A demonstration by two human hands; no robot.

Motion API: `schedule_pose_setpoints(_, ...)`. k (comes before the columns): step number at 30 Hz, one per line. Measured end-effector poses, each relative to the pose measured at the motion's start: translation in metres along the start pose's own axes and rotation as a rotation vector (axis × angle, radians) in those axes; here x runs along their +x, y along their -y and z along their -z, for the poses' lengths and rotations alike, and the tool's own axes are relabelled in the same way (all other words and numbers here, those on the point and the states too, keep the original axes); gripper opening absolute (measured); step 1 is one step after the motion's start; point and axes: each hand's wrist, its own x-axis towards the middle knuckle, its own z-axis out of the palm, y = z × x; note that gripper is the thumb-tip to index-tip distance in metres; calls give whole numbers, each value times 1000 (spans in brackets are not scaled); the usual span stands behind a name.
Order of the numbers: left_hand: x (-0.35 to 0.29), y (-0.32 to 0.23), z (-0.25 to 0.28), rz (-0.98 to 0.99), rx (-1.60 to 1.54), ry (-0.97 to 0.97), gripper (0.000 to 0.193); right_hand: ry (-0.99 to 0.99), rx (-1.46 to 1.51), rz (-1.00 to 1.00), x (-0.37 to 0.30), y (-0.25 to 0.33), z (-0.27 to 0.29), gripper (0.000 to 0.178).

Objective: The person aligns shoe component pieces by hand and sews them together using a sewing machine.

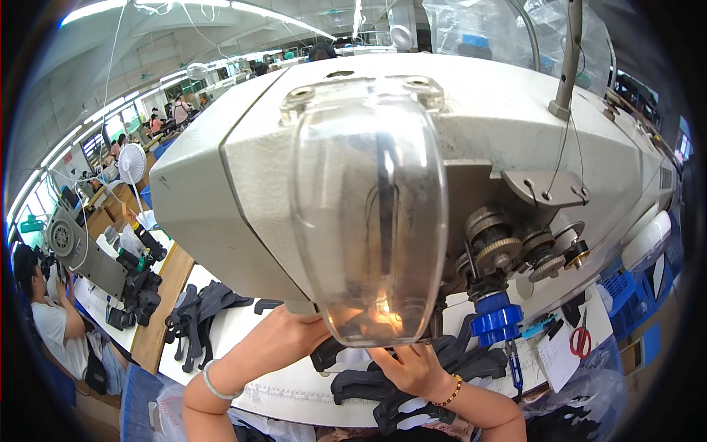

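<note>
A white sewing machine fills the middle, with a clear plastic guard in front of its needle area. From the left, my left hand reaches under the machine head, its fingers together and their tips behind the guard. My right hand comes in from the right with bent fingers, closed near the guard's lower edge. Between the hands a dark grey padded piece shows; both hands seem to grip it, though the exact contact is hidden. More dark grey strap-like pieces lie beside and beneath my right hand.
A heap of dark grey pieces lies left on the white table. On the right hang a blue knob and a blue tool; red-handled scissors lie beyond. A co-worker sits far left, near a white fan.
</note>
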Motion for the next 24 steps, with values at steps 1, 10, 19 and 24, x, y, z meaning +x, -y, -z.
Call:
schedule_pose_setpoints(1,1,0,2,-1,1,-6,39,32,2,-1,-1,1,3,33)
schedule_pose_setpoints(10,9,11,4,-180,150,-46,45,3,31,-49,-4,8,-4,40)
schedule_pose_setpoints(19,6,16,0,-223,115,-41,44,27,9,-47,-10,3,-8,41)
schedule_pose_setpoints(24,13,1,13,-235,136,-54,39,5,-12,-42,-4,2,-2,41)
